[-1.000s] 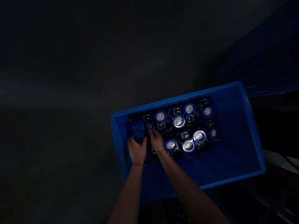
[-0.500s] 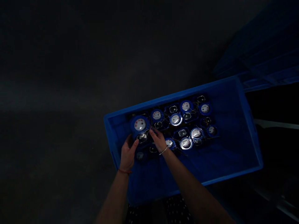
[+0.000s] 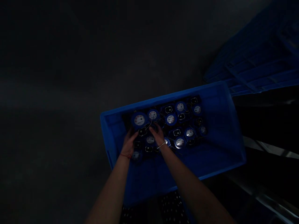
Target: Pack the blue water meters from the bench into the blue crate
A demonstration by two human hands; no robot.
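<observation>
The meter (image 3: 139, 119) sits dial-up in the far left corner of the crate (image 3: 219, 137), just beyond both hands; the left hand (image 3: 128, 145) lies nearer, the right hand (image 3: 157, 135) alongside; whether the fingers grip anything cannot be told in the dimness.

Meter dials (image 3: 139, 119) are too small and dim to read.

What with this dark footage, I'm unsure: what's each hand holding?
Left hand: fingers at meter, grip cannot be told.
Right hand: same meter, cannot be told.
</observation>
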